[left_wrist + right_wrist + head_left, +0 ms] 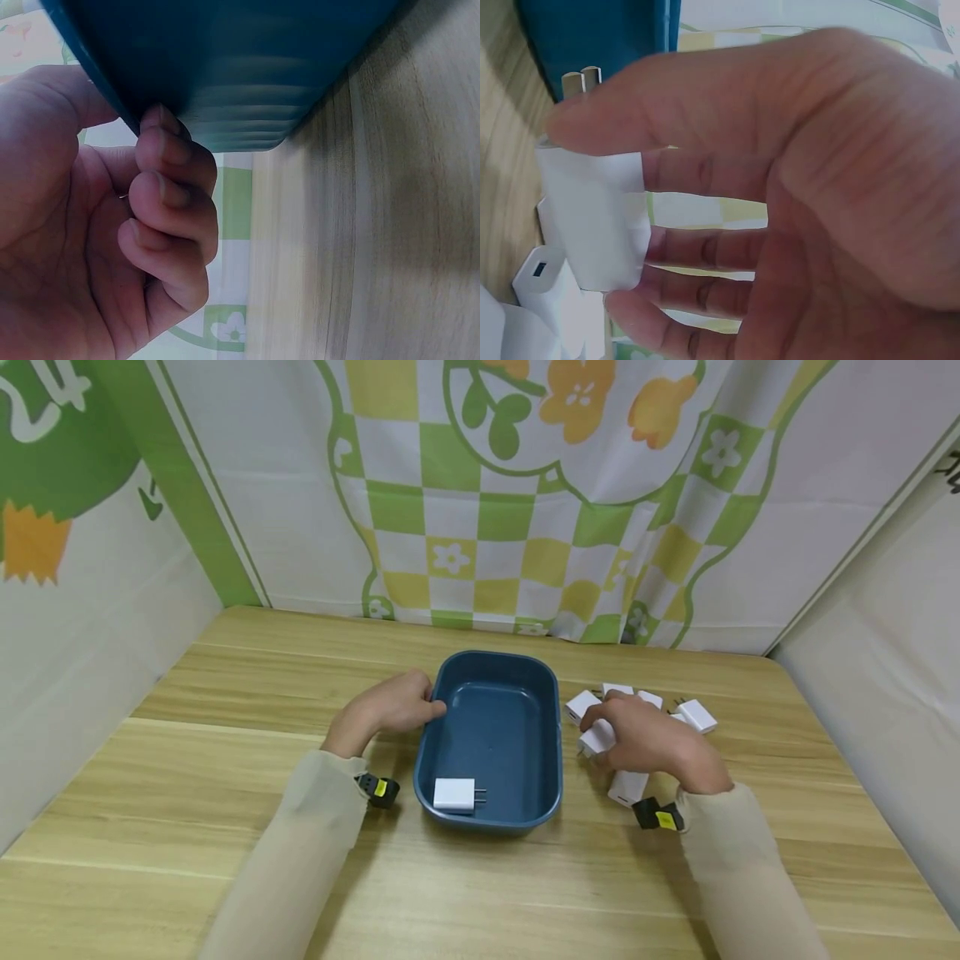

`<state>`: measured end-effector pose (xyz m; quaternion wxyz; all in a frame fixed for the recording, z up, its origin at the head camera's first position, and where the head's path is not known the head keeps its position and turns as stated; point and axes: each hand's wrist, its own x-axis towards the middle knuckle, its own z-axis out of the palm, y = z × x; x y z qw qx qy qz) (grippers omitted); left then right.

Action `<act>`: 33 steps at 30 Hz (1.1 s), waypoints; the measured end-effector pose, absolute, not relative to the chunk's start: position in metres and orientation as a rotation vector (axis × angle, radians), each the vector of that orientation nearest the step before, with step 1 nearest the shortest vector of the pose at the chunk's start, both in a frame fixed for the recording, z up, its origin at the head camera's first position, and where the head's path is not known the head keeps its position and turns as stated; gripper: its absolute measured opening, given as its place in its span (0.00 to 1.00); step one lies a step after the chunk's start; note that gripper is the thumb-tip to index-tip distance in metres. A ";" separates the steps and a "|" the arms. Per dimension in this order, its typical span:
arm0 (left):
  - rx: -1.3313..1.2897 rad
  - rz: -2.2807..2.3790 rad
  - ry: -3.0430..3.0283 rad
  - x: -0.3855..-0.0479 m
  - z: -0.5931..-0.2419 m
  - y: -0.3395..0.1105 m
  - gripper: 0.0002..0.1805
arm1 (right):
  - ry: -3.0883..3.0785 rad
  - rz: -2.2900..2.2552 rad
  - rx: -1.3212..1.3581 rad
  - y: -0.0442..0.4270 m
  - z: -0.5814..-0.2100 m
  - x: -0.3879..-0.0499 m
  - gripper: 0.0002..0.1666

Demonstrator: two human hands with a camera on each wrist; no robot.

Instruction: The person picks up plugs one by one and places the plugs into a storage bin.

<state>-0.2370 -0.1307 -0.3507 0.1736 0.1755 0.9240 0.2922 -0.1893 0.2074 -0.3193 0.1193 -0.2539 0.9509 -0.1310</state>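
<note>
A blue plastic bin stands on the wooden table, with one white charger plug lying in its near left corner. My left hand pinches the bin's left rim, thumb over the inside and curled fingers against the outer wall, as the left wrist view shows. To the right of the bin, my right hand holds a white charger plug between thumb and fingers, its two metal prongs sticking out past the thumb. Several more white charger plugs lie around and under that hand, some partly hidden by it.
A loose charger plug lies just below the right hand. The wooden table reaches back to a patterned curtain, with white fabric walls at left and right. Each wrist wears a small black camera strap.
</note>
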 end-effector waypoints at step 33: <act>0.511 0.800 2.635 -0.239 -0.353 -0.131 0.26 | 2.931 -0.480 -0.863 0.177 -0.297 -0.157 0.23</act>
